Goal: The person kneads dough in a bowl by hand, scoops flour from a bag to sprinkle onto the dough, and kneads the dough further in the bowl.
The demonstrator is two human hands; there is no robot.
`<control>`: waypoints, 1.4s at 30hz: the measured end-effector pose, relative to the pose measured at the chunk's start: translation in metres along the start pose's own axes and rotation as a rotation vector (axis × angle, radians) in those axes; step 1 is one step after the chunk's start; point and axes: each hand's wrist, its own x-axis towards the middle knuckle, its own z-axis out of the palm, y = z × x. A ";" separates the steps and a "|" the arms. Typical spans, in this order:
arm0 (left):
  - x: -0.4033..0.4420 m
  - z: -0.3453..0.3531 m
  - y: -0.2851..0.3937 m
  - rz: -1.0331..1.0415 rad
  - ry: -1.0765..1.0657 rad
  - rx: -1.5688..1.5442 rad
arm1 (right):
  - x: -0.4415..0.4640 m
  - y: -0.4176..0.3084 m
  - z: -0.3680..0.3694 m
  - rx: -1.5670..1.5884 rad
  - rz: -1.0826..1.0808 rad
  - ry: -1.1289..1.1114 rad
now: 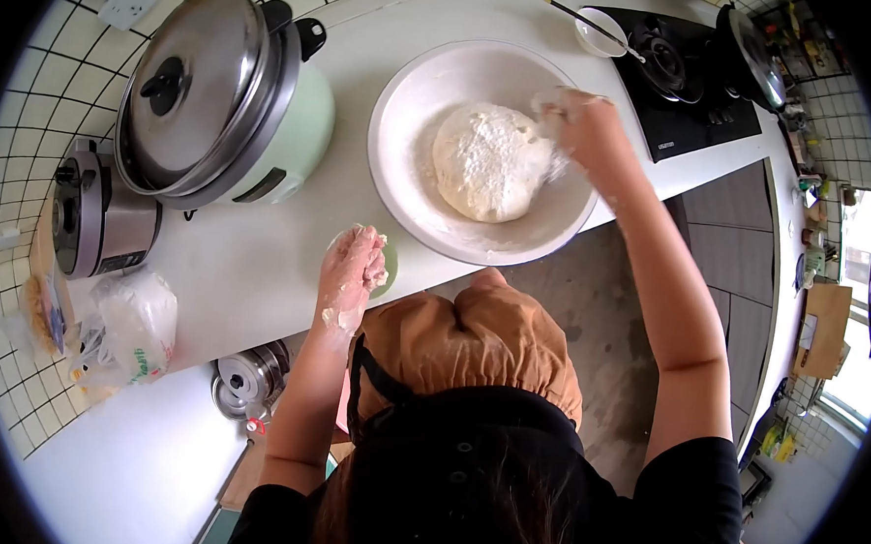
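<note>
A large white basin holds a round lump of dough dusted with white flour on top. My right hand is over the basin's right side, beside the dough. Its fingers are smeared by motion, and a white streak that looks like flour shows below them. My left hand is left of the basin at the counter's front edge, fingers curled in and coated with sticky dough. It partly covers a light green round object. Whatever that hand may hold is hidden.
On the white counter stand a large lidded pale green cooker, a smaller cooker and a plastic bag at left. A white bowl with a brush-like stick across it sits by the black stove.
</note>
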 end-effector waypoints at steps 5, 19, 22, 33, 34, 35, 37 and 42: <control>0.043 0.062 -0.020 0.160 -0.006 0.346 | 0.031 -0.017 0.002 0.023 -0.461 0.086; 0.188 0.130 -0.090 0.958 0.212 1.811 | 0.069 0.081 0.005 0.453 -0.141 -0.103; 0.190 0.129 -0.089 0.845 0.227 1.698 | 0.073 0.101 0.035 0.498 -0.075 -0.081; 0.184 0.074 -0.075 0.384 0.549 1.210 | 0.090 0.140 0.185 -0.392 -0.546 -0.373; 0.185 0.077 -0.077 0.357 0.551 1.185 | 0.087 0.128 0.176 -0.464 -0.552 -0.399; 0.186 0.079 -0.076 0.332 0.552 1.158 | 0.081 0.121 0.161 -0.344 -0.429 -0.414; 0.197 0.064 -0.093 0.341 0.558 1.171 | 0.082 0.112 0.141 -0.079 -0.257 -0.485; 0.211 0.043 -0.109 0.267 0.458 0.778 | 0.086 0.104 0.112 0.149 -0.014 -0.734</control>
